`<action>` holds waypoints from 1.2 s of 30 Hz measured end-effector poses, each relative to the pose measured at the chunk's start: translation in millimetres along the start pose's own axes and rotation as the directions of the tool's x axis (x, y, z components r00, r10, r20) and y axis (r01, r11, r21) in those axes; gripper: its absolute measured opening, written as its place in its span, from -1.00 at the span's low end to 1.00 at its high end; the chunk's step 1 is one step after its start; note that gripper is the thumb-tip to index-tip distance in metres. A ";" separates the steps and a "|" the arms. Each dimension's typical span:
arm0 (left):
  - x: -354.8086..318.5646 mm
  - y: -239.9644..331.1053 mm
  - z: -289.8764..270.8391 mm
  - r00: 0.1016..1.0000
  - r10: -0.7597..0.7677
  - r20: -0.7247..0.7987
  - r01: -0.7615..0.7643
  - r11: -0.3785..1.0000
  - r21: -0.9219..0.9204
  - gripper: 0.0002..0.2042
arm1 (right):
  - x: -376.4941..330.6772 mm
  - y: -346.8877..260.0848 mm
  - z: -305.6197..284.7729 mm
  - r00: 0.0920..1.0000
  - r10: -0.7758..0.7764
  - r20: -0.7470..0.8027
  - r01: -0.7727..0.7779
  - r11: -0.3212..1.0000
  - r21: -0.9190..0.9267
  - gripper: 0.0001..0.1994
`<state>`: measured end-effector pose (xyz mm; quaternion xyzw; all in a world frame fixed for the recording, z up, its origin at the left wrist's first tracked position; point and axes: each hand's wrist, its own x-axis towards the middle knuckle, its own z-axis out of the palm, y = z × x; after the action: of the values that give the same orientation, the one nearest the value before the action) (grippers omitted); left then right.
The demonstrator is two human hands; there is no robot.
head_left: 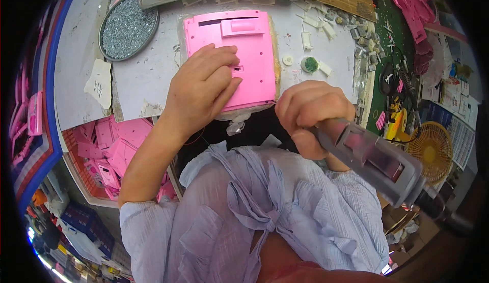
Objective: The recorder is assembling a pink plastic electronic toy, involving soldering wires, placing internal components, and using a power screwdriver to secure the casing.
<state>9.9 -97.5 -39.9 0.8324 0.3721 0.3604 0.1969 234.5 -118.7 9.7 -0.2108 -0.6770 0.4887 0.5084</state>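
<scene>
On the counter (147, 79) a pink plastic housing (244, 54) lies flat under the left hand (204, 87), whose fingers rest spread on it without clasping, while the right hand (310, 112), just beside its lower right corner, is closed around a grey electric screwdriver (377, 161).

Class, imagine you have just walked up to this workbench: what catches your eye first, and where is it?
First the bright pink plastic panel at the bench's centre, with the left hand pressed flat on it. Next the right hand gripping a grey power screwdriver at lower right. A round tray of silvery screws sits at upper left.
</scene>
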 end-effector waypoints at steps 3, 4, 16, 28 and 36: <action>-0.6 1.3 -1.2 0.999 -0.034 0.004 0.034 0.999 -0.011 -0.87 | 3.9 -0.2 -2.2 0.998 -0.004 0.063 0.003 1.000 0.010 -0.79; -1.3 0.4 -0.6 0.999 -0.039 0.003 0.039 0.999 -0.008 -0.87 | 8.9 -0.9 -7.0 0.997 -0.019 0.068 0.011 0.995 0.104 -0.82; -1.3 -2.2 1.4 0.999 -0.048 -0.004 0.048 0.999 -0.019 -0.87 | 44.4 25.2 -7.3 0.981 -0.041 0.191 0.033 0.998 0.044 -0.80; 2.5 -0.1 -1.2 0.996 -0.085 0.020 0.086 0.993 -0.077 -0.83 | 66.6 42.7 -20.3 0.999 0.034 0.023 -0.037 0.992 0.119 -0.89; 2.3 0.8 -2.0 0.995 -0.091 0.038 0.094 0.993 -0.076 -0.80 | 121.8 70.0 -47.7 0.998 0.035 0.046 -0.041 0.987 0.155 -0.77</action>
<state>9.8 -96.2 -37.0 0.8120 0.3926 0.3507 0.2522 214.4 28.3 7.4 -0.1729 -0.6434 0.5539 0.4992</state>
